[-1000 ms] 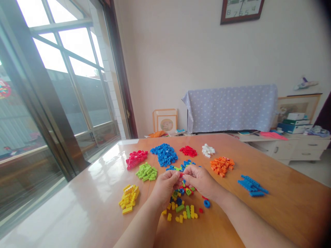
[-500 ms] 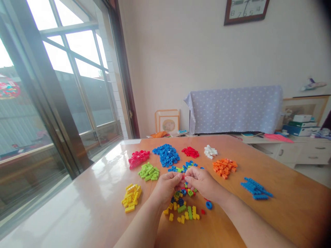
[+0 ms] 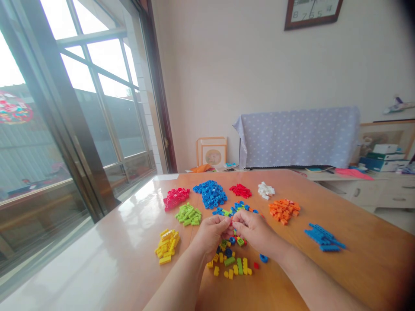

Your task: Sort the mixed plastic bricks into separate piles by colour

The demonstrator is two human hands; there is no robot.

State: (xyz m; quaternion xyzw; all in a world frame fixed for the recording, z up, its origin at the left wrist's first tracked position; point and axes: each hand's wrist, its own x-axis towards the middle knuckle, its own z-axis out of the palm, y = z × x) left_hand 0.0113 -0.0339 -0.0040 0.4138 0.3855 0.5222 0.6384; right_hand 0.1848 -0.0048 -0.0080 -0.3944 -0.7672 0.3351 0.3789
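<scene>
My left hand [image 3: 212, 233] and my right hand [image 3: 254, 229] meet over the middle of the table, fingertips pinched together. A small red toy brick [image 3: 231, 221] shows between them, mostly covered by the fingers. Below and around the hands lie loose toy bricks: a green brick [image 3: 229, 261], a yellow brick [image 3: 245, 265], a small red piece [image 3: 256, 265] and a blue ring-shaped piece [image 3: 263, 258]. Just beyond the fingers is a mixed cluster of blue and green pieces [image 3: 240, 209], partly hidden by my right hand.
Sorted piles ring the hands on the wooden table [image 3: 129, 268]: yellow bricks [image 3: 167, 246], lime bricks [image 3: 188, 214], crimson pieces [image 3: 177, 198], blue rings [image 3: 211, 194], red bricks [image 3: 240, 190], white bricks [image 3: 266, 190], orange bricks [image 3: 284, 211] and long blue bricks [image 3: 325, 237]. A glass door [image 3: 106, 108] stands left.
The whole view has shifted slightly, so the scene sits a little further right. Both hands stay together on the small red brick, with barely any finger movement.
</scene>
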